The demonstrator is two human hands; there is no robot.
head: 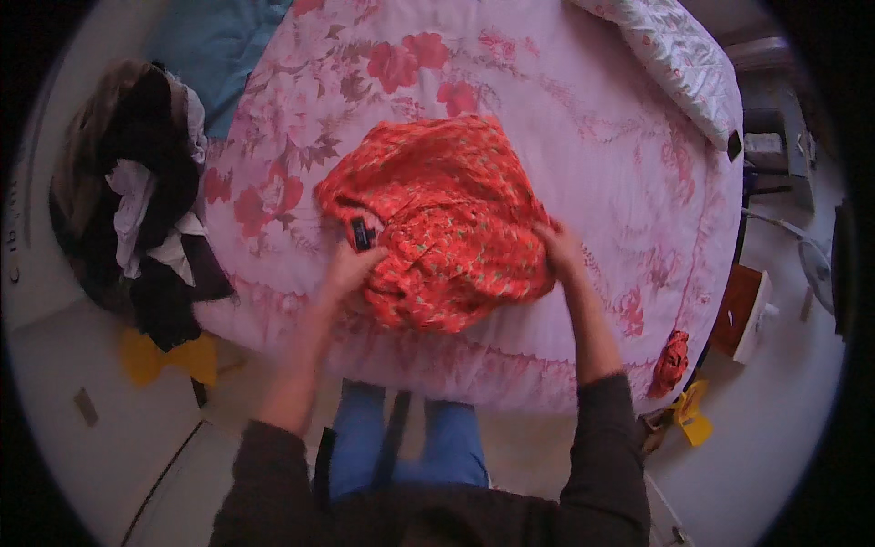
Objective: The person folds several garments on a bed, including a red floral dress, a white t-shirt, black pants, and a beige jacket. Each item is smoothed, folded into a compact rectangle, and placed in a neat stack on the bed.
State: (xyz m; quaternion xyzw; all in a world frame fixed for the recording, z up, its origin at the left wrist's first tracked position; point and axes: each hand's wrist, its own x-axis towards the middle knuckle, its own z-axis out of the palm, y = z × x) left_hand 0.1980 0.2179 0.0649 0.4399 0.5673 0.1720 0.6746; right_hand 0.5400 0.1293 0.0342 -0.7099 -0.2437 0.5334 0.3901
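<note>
A red garment with a small green and light pattern [451, 239] lies bunched on a bed with a pink floral sheet [615, 171]. My left hand [352, 270] grips the garment's left side beside the neckline, where a dark label shows. The thumb rests on the fabric; the other fingers are hidden beneath it. At the right edge of the garment, my right hand [560, 249] holds the cloth between thumb and fingers. Slight blur covers both hands.
A pile of dark, brown and white clothes [157, 184] is at the bed's left edge. A small red cloth bundle [670, 364] lies near the right front corner. A white quilted cover [677, 61] is at the upper right, blue-green fabric [212, 61] at the upper left.
</note>
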